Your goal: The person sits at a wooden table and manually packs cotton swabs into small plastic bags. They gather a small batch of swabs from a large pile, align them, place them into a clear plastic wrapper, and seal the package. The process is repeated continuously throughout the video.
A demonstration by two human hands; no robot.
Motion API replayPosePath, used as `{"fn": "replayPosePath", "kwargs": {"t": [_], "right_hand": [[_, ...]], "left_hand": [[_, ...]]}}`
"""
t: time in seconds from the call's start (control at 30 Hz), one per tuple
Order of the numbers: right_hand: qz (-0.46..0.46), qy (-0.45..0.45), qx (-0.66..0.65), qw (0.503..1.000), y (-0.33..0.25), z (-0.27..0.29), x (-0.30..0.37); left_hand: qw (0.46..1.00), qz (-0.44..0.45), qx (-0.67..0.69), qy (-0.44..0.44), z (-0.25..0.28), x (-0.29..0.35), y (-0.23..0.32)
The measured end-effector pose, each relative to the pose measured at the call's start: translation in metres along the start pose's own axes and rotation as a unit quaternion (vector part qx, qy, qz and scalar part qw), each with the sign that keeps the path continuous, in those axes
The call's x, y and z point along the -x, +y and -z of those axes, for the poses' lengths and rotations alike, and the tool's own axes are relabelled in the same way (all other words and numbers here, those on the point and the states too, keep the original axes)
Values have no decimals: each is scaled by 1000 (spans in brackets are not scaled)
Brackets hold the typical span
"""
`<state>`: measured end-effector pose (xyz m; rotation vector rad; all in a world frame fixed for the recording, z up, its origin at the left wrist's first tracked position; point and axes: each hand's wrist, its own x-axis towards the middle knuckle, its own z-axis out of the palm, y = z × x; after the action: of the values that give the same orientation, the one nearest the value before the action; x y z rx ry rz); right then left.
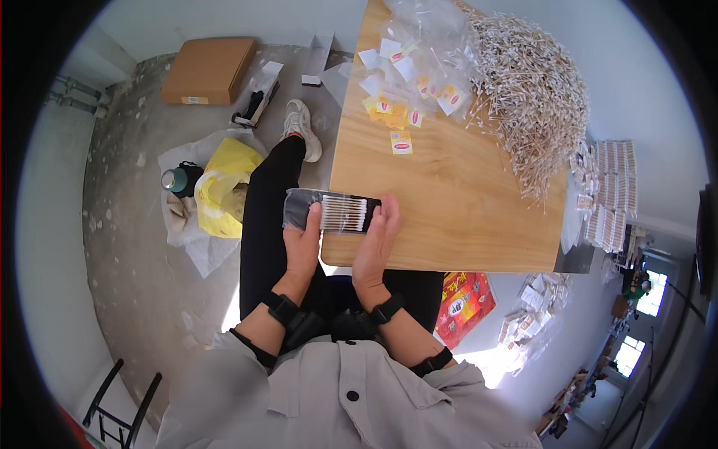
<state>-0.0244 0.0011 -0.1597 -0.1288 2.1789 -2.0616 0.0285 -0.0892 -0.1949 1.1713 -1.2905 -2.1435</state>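
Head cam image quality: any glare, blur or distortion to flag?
Head view: black fisheye rim, with strong bending toward the edges; head view: windows at right blown out, and a sunlit floor patch near white; head view: shirt smeared around both shoulders; head view: swab pack clear enough to tell single swabs apart.

Photographed indoors: beneath and right of the grip, a pale wood-grained table [456, 202]; left of the grip, a blotched grey floor [134, 254] meeting a pale wall [63, 224]; behind left, a black-barred frame [123, 411]; far right, two bright windows [652, 293]; behind right, strong sunlight [490, 367].
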Motion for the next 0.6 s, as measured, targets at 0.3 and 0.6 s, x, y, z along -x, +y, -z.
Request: {"fn": "replayPosePath", "kwargs": {"t": [0.3, 0.6], "right_hand": [[42, -29, 137, 989, 8, 9, -24], [78, -35, 217, 972, 8, 9, -26]], "left_hand": [[995, 41, 87, 4, 1, -8, -2], [992, 33, 119, 0, -6, -1, 8]]}}
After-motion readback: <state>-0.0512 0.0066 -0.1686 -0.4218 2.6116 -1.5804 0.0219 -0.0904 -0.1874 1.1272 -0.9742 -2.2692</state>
